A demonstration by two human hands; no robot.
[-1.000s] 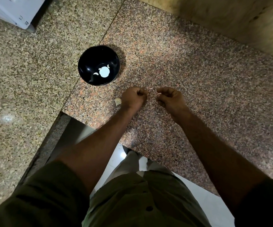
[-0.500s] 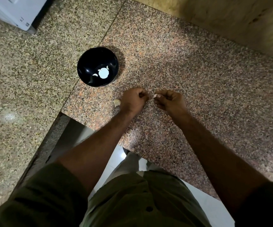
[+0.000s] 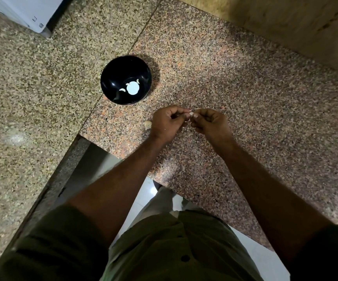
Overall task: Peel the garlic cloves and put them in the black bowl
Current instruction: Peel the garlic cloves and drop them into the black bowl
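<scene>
A black bowl (image 3: 111, 78) stands on the granite counter, up and left of my hands, with a few pale peeled cloves in its bottom beside a bright round reflection. My left hand (image 3: 167, 122) and my right hand (image 3: 210, 123) meet over the counter, fingers curled. Between their fingertips they pinch one small pale garlic clove (image 3: 191, 114), mostly hidden by the fingers. Another unpeeled clove (image 3: 148, 125) lies on the counter just left of my left hand.
The reddish granite slab (image 3: 245, 98) ends at a front edge near my body, with white floor below. A speckled lighter counter (image 3: 32, 88) adjoins on the left. A white appliance (image 3: 28, 11) stands at the top left. A wall runs along the top right.
My two hands have come together and lifted slightly; the gap between their fingertips has closed on the clove. The bowl and the loose clove stay where they were.
</scene>
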